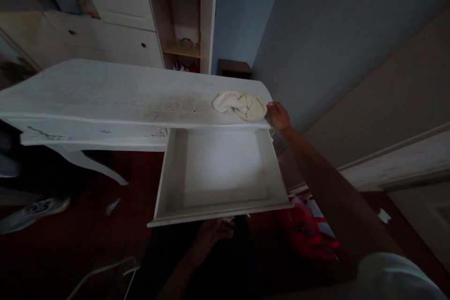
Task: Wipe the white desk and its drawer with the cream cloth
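Observation:
A white dressing table [105, 86] with carved trim stands before me, its top stained grey in the middle. One white drawer [228, 164] is pulled out toward me, and nothing lies in it. Below the drawer's front, my left hand [213, 236] has its fingers curled at a small white handle, mostly hidden by the drawer. My right hand [279, 116] is closed on the right edge of the tabletop. Just beside those fingers lies a crumpled cream cloth [242, 104].
A white wardrobe [116, 40] with open shelves holding bags stands behind the table. Red bags [309, 229] lie on the dark red floor at right. A sneaker [33, 213] is at left, near a white metal frame or cable [101, 272]. A grey wall rises at right.

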{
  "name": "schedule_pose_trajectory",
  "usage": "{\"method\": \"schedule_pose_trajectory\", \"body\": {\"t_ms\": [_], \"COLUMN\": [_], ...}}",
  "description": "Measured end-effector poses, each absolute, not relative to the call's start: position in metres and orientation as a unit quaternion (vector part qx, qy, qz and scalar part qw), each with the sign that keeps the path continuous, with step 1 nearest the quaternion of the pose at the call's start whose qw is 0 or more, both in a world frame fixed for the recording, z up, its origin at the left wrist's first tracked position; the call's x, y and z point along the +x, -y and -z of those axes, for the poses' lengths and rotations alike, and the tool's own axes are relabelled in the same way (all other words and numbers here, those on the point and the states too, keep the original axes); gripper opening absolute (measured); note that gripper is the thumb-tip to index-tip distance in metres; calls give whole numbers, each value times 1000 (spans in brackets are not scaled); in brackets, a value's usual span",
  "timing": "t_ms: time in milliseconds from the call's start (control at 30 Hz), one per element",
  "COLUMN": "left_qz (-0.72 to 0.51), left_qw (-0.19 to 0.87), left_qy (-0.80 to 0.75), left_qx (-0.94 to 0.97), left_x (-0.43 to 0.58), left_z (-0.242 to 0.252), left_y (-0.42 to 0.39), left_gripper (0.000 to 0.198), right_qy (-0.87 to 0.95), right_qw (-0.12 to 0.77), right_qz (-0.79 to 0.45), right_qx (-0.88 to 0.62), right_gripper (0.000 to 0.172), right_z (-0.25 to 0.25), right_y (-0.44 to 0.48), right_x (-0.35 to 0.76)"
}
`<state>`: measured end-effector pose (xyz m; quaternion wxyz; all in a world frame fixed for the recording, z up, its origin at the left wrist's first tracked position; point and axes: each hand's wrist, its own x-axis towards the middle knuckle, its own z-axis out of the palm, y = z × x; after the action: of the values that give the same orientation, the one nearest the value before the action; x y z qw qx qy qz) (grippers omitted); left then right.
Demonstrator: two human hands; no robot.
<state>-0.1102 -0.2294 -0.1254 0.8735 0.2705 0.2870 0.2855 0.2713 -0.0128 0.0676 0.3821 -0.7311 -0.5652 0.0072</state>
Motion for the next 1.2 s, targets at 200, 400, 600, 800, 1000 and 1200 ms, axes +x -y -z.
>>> {"method": "schedule_pose_trajectory", "body": {"t_ms": [200,400,600,800,1000,1200], "left_qz": [-302,-300,-282,-290,-291,-301], "left_qw": [864,857,850,813,802,803], "left_qy": [-288,-288,-296,-333,-349,-359], "left_qx": [281,305,332,380,387,369], "left_x": [-116,-116,-112,-105,-103,-98], "left_z": [103,89,77,74,39,27], "left_y": [226,224,223,220,209,183], "left_gripper": [45,51,50,55,58,52], "right_qy": [560,568,568,575,564,561], "right_qw": [361,364,352,357,358,348], "right_qz": [23,30,37,52,45,43], "right_qx": [-746,-738,-743,-734,-743,-749], "right_gripper": [52,49,47,49,48,43], "right_z": [-66,-57,-55,-53,-54,-57], "right_y": [8,3,0,3,6,10], "right_x": [268,278,279,278,274,270]}}
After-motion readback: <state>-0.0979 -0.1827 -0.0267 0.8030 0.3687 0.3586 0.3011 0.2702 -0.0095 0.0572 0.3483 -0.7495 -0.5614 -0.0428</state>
